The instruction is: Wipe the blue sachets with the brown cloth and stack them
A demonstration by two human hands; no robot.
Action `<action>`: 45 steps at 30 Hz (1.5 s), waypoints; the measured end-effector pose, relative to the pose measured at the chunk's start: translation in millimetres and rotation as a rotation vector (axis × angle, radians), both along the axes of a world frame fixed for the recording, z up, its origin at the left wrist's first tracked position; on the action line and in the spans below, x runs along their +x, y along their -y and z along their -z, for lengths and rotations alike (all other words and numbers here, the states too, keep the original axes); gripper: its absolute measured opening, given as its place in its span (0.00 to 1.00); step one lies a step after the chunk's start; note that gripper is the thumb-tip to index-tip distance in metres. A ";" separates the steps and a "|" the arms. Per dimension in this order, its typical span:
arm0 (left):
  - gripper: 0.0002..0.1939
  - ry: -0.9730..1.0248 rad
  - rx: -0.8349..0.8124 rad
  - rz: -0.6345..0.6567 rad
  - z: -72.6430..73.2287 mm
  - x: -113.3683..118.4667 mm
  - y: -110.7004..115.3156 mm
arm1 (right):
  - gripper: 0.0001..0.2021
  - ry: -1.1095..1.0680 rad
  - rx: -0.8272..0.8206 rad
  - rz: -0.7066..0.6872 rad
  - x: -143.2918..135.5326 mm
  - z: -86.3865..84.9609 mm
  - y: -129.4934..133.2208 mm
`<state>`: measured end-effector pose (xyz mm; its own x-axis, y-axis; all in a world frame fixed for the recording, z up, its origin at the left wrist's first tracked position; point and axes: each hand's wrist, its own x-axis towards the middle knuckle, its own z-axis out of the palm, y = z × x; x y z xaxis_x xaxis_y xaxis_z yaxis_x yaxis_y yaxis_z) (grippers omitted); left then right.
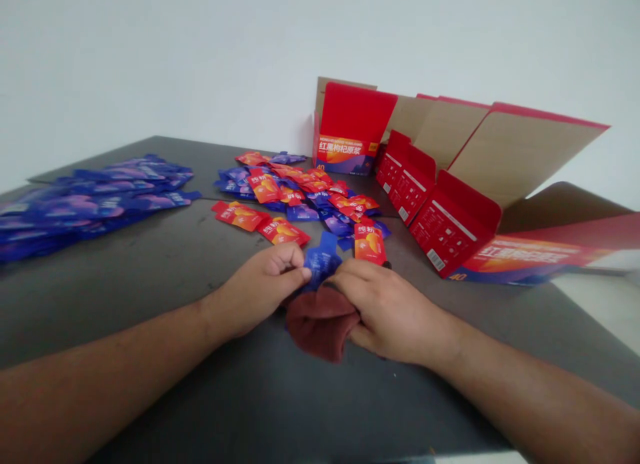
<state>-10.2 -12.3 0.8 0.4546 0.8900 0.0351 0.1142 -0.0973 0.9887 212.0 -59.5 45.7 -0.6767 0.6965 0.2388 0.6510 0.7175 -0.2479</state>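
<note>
Close in front of me, a blue sachet (320, 264) stands between my two hands, its narrow spout end pointing away from me. Thumb and fingers of my left hand (273, 277) pinch the sachet's left edge. A folded reddish-brown cloth (320, 321) is gripped in my right hand (387, 304), and it lies against the lower part of the sachet. Just beyond my hands is a loose pile of blue and red sachets; an upright red sachet (369, 243) is the one closest to my right hand.
A big heap of blue sachets (95, 201) covers the left of the dark table (210, 391). On the right, several red cartons with raised flaps stand in a row, including a front carton (455, 224) and a back carton (345, 151). A white wall (200, 57) rises behind.
</note>
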 end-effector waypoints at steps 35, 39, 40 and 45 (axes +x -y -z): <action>0.11 -0.129 0.075 0.015 -4.6 -0.9 2.8 | 0.09 -0.079 -0.001 0.127 8.2 -2.8 -6.6; 0.10 -0.087 0.043 0.030 -2.7 -1.7 2.8 | 0.08 -0.142 0.033 0.286 10.0 -2.2 -10.1; 0.10 -0.087 0.043 0.036 -2.8 -1.8 2.9 | 0.07 -0.148 0.033 0.293 10.3 -2.4 -10.3; 0.10 -0.200 0.102 0.048 -6.6 -2.9 2.9 | 0.09 -0.072 0.010 0.159 9.3 -4.6 -6.3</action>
<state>-13.1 -15.3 7.5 0.5033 0.8636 0.0288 0.2997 -0.2057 0.9316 221.3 -53.2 50.3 -0.5391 0.7909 0.2897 0.7374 0.6094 -0.2914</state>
